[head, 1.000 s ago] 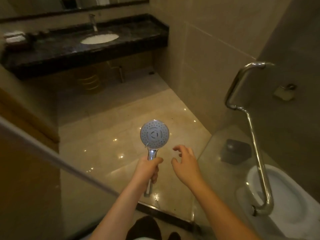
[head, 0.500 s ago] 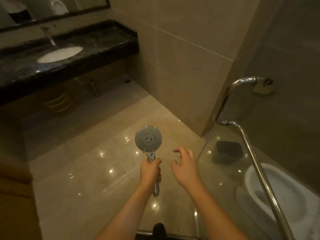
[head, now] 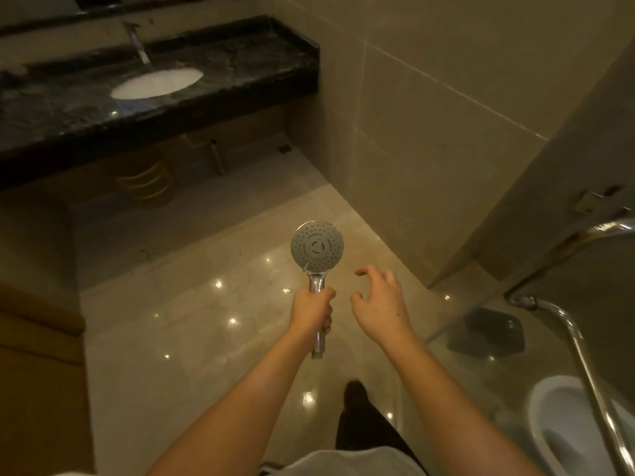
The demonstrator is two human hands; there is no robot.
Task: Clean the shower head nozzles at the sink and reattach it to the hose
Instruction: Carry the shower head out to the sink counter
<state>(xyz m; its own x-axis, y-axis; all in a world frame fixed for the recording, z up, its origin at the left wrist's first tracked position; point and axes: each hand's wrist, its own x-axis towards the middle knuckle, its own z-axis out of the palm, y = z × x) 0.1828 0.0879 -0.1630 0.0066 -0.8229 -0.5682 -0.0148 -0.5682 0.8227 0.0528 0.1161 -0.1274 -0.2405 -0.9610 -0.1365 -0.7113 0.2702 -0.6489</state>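
Note:
My left hand (head: pixel 312 309) grips the chrome handle of the shower head (head: pixel 317 247), which stands upright with its round grey nozzle face turned toward me. The handle's lower end sticks out below my fist with no hose on it. My right hand (head: pixel 378 304) hovers just right of the handle, fingers loosely curled and holding nothing. The white oval sink (head: pixel 156 83) sits in a black stone counter (head: pixel 247 60) at the far left, with a chrome tap (head: pixel 137 42) behind it. No hose is in view.
A tiled wall (head: pixel 429 115) runs along the right. A glass shower door with a chrome handle bar (head: pixel 580 348) stands at the right, a white toilet (head: pixel 567 431) behind it. Glossy beige floor (head: pixel 192 324) lies between me and the counter. A wooden panel (head: pixel 37 372) is at the left.
I have moved forward out of the shower doorway; the counter and sink are nearer and larger. The glass door edge at left is gone from view. Both hands keep their poses.

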